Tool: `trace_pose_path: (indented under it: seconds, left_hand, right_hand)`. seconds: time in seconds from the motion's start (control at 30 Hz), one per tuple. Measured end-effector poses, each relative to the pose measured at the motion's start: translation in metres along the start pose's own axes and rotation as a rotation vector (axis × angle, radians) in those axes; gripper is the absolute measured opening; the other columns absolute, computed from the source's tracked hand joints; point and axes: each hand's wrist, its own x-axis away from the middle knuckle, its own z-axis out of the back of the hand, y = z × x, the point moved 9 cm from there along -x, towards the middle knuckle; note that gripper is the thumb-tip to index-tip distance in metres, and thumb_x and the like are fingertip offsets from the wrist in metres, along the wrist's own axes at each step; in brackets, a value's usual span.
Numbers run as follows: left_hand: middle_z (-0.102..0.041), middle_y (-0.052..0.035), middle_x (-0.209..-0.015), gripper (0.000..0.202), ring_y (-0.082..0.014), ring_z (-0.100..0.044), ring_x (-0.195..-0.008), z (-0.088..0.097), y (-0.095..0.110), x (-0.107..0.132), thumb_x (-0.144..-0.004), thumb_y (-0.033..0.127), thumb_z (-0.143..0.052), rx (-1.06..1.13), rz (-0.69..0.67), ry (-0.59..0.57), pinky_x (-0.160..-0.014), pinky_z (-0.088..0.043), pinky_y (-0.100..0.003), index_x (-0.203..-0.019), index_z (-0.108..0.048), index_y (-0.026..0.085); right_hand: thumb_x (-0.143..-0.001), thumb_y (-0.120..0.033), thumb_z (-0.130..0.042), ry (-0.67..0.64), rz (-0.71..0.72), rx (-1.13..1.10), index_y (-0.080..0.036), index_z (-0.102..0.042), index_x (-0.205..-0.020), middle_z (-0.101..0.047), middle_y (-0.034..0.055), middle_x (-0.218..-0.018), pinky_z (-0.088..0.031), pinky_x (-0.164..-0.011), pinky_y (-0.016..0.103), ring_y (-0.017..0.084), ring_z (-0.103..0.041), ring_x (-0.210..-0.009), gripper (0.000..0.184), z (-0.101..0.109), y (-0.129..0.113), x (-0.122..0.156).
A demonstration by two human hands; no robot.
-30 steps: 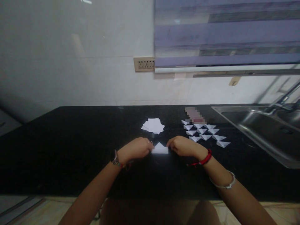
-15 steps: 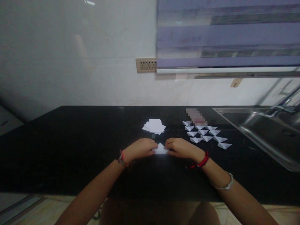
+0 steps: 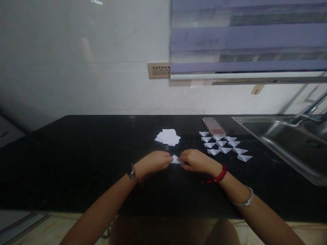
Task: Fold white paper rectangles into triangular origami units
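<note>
A small white sheet of paper [image 3: 175,160], folded to a point at its far side, lies on the dark counter between my hands. My left hand [image 3: 157,160] grips its left end with bent fingers and thumb. At the right end, my right hand [image 3: 195,160] pinches the paper in the same way. Part of the sheet is hidden under the fingertips of both hands. Just beyond them is a loose pile of white paper sheets [image 3: 169,136]. To the right, several folded paper pieces [image 3: 224,150] lie in uneven rows.
A blurred-out flat pinkish object [image 3: 214,126] lies behind the folded pieces. A steel sink [image 3: 270,136] with a faucet [image 3: 309,114] is set into the counter [image 3: 84,163] at right. A wall socket strip [image 3: 158,70] and a purple blind [image 3: 245,37] are on the back wall.
The near edge of the paper has moved slightly away from me, and less of the sheet shows between my hands. My fingers have drawn a little closer together.
</note>
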Motion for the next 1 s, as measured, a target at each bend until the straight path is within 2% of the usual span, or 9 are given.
trace_pose_path:
  seconds: [0.13,0.23,0.37,0.43,0.53,0.63,0.8,1.0]
  left_hand:
    - [-0.056,-0.0032,-0.078,0.019,-0.0124,-0.052,-0.069,0.007,0.000,0.002,-0.084,0.023,-0.037,0.084,0.018,0.002,-0.062,-0.039,-0.021,-0.079,-0.054,0.016]
    - [-0.057,-0.0031,-0.081,0.021,-0.0131,-0.053,-0.073,0.012,-0.005,0.003,-0.082,0.032,-0.042,0.191,0.064,0.045,-0.063,-0.039,-0.021,-0.084,-0.055,0.016]
    - [-0.059,-0.0021,-0.086,0.020,-0.0128,-0.053,-0.077,0.021,-0.024,0.005,-0.082,0.031,-0.043,0.370,0.189,0.222,-0.067,-0.038,-0.021,-0.090,-0.054,0.017]
    - [-0.059,-0.0013,-0.083,0.019,-0.0118,-0.053,-0.074,0.018,-0.035,0.006,-0.083,0.028,-0.041,0.455,0.262,0.283,-0.066,-0.038,-0.021,-0.089,-0.054,0.016]
    - [-0.058,-0.0004,-0.077,0.017,-0.0111,-0.052,-0.067,0.003,-0.040,0.003,-0.082,0.026,-0.042,0.521,0.308,0.232,-0.061,-0.038,-0.020,-0.086,-0.054,0.015]
    - [-0.057,-0.0016,-0.077,0.017,-0.0119,-0.051,-0.071,-0.008,-0.036,-0.003,-0.082,0.022,-0.040,0.426,0.256,0.182,-0.064,-0.038,-0.021,-0.078,-0.054,0.014]
    - [-0.053,-0.0031,-0.082,0.016,-0.0135,-0.049,-0.077,-0.015,-0.035,-0.006,-0.083,0.020,-0.039,0.241,0.196,0.150,-0.069,-0.038,-0.023,-0.078,-0.053,0.016]
    - [-0.052,-0.0027,-0.087,0.015,-0.0135,-0.049,-0.080,-0.012,-0.029,-0.001,-0.081,0.017,-0.040,0.141,0.098,0.082,-0.068,-0.039,-0.022,-0.086,-0.053,0.018]
  right_hand:
    - [-0.078,-0.017,-0.046,0.037,-0.002,0.020,-0.013,-0.061,-0.083,-0.060,0.0083,-0.079,-0.037,-0.069,0.025,0.016,-0.054,-0.076,0.017,0.000,0.001,-0.002]
    - [-0.080,-0.016,-0.041,0.133,-0.050,-0.020,-0.012,-0.061,-0.085,-0.061,0.0093,-0.082,-0.038,-0.070,0.026,0.016,-0.054,-0.077,0.021,0.007,0.007,-0.004]
    - [-0.081,-0.018,-0.041,0.308,-0.155,-0.215,-0.012,-0.060,-0.085,-0.062,0.0070,-0.082,-0.038,-0.068,0.023,0.014,-0.055,-0.075,0.021,0.021,0.022,0.000]
    - [-0.081,-0.018,-0.042,0.337,-0.199,-0.307,-0.012,-0.061,-0.084,-0.062,0.0048,-0.078,-0.038,-0.064,0.021,0.012,-0.055,-0.069,0.020,0.022,0.028,0.001]
    - [-0.078,-0.016,-0.044,0.283,-0.232,-0.359,-0.012,-0.062,-0.083,-0.062,0.0031,-0.073,-0.038,-0.060,0.020,0.011,-0.054,-0.063,0.018,0.013,0.032,-0.001]
    - [-0.076,-0.013,-0.046,0.210,-0.206,-0.296,-0.012,-0.062,-0.081,-0.063,0.0044,-0.075,-0.038,-0.062,0.020,0.012,-0.054,-0.066,0.017,0.004,0.029,-0.006]
    - [-0.078,-0.010,-0.044,0.128,-0.081,-0.130,-0.011,-0.062,-0.083,-0.062,0.0076,-0.082,-0.039,-0.069,0.023,0.014,-0.055,-0.075,0.018,-0.001,0.015,-0.010]
    - [-0.081,-0.013,-0.042,0.040,-0.017,0.121,-0.013,-0.062,-0.083,-0.059,0.0067,-0.076,-0.037,-0.063,0.023,0.013,-0.053,-0.071,0.020,-0.004,0.000,-0.006]
